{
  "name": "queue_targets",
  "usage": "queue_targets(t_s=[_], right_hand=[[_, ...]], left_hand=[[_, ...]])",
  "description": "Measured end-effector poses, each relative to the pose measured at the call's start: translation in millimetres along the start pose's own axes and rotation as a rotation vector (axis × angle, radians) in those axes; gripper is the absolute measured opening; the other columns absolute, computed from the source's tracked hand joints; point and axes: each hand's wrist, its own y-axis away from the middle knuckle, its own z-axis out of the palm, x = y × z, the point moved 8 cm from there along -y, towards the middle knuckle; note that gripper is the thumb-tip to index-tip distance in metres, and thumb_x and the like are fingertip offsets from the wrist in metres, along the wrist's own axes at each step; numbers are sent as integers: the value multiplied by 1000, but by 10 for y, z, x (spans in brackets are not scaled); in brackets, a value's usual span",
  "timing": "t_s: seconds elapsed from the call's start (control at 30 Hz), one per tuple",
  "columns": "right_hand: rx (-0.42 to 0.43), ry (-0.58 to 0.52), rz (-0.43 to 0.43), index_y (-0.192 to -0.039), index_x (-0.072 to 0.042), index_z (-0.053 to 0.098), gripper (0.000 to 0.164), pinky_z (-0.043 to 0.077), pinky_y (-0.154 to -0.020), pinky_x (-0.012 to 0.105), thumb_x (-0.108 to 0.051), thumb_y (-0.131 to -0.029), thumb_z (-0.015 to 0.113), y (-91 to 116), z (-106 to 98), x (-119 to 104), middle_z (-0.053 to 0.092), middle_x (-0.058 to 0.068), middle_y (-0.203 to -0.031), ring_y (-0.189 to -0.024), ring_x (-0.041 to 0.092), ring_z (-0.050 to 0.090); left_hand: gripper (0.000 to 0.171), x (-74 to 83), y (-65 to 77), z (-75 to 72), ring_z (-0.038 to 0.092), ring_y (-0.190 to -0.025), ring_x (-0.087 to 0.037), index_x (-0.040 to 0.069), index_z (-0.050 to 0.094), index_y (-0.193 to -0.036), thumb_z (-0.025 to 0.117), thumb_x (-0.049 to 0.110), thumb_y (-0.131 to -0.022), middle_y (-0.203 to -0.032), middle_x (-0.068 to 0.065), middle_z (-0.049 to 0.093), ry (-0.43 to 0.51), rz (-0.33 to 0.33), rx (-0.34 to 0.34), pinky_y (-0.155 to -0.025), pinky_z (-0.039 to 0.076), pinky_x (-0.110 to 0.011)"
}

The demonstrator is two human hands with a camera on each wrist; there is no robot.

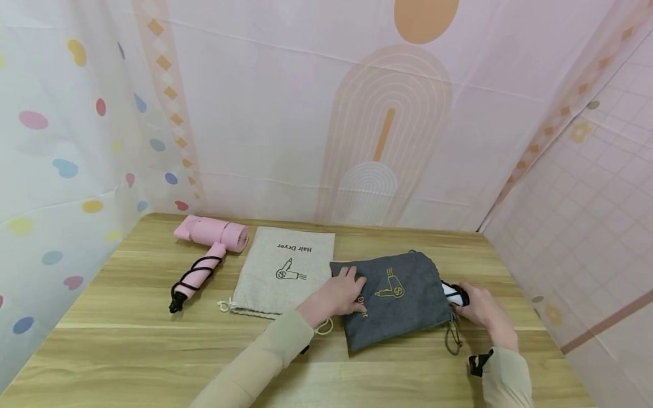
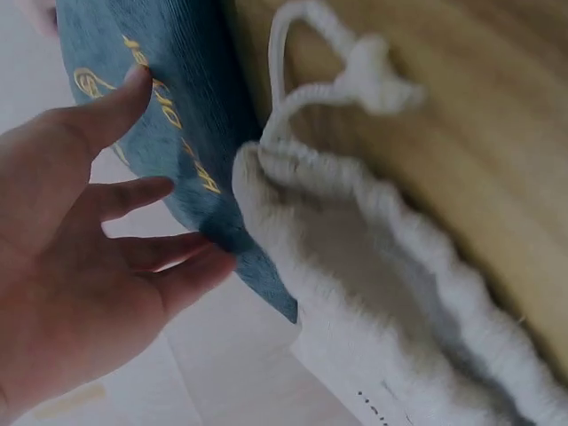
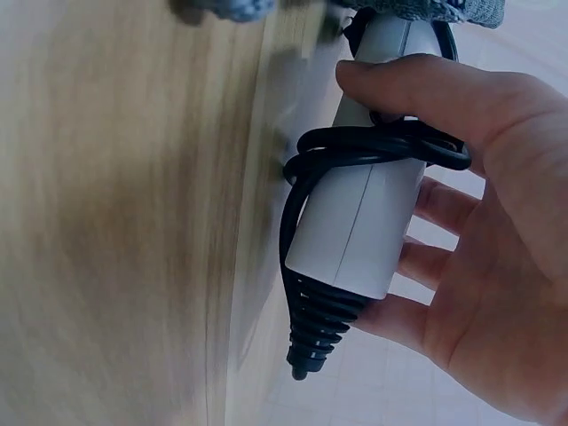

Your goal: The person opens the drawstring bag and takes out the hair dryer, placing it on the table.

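Note:
A dark grey drawstring bag [image 1: 408, 311] with gold "Hair Dryer" lettering and a dryer drawing lies right of centre. My left hand [image 1: 339, 292] touches its closed end with fingers spread, as the left wrist view also shows. From the bag's mouth at the right sticks a white hair dryer handle [image 3: 351, 222], wrapped in black cord [image 3: 382, 146]. My right hand [image 1: 479, 306] grips this handle, thumb on one side and fingers on the other. The dryer's other end is hidden inside the bag.
A beige drawstring bag [image 1: 285, 249] lies flat left of the grey one, its cord end toward me. Farther left is a pink hair dryer [image 1: 211, 232] with black cord round its handle. Patterned curtains [image 1: 255, 113] stand behind and beside the wooden table [image 1: 127, 345].

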Motion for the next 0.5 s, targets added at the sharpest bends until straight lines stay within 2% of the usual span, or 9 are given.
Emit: queue_targets(t_s=[0.1, 0.23, 0.5], right_hand=[[-1, 7, 2, -118, 3, 55, 46, 48, -75, 52, -11, -77, 69, -11, 0, -6, 61, 28, -112, -95, 41, 60], [12, 11, -8, -110, 1, 57, 40, 48, -69, 50, -10, -74, 71, -21, -4, -6, 64, 24, -102, -86, 36, 62], [37, -3, -28, -107, -2, 59, 37, 47, -66, 47, -10, -73, 72, -12, -12, 37, 64, 22, -100, -83, 33, 60]], left_hand=[[79, 27, 66, 94, 34, -139, -32, 13, 41, -143, 62, 58, -82, -150, -19, 34, 20, -21, -78, -104, 45, -38], [90, 59, 116, 200, 31, -142, -31, 15, 36, -146, 65, 63, -76, -153, -19, 31, 25, -49, -151, -106, 43, -37], [92, 103, 127, 245, 32, -141, -33, 16, 36, -147, 67, 63, -74, -152, -20, 32, -35, -54, -155, -101, 47, -31]])
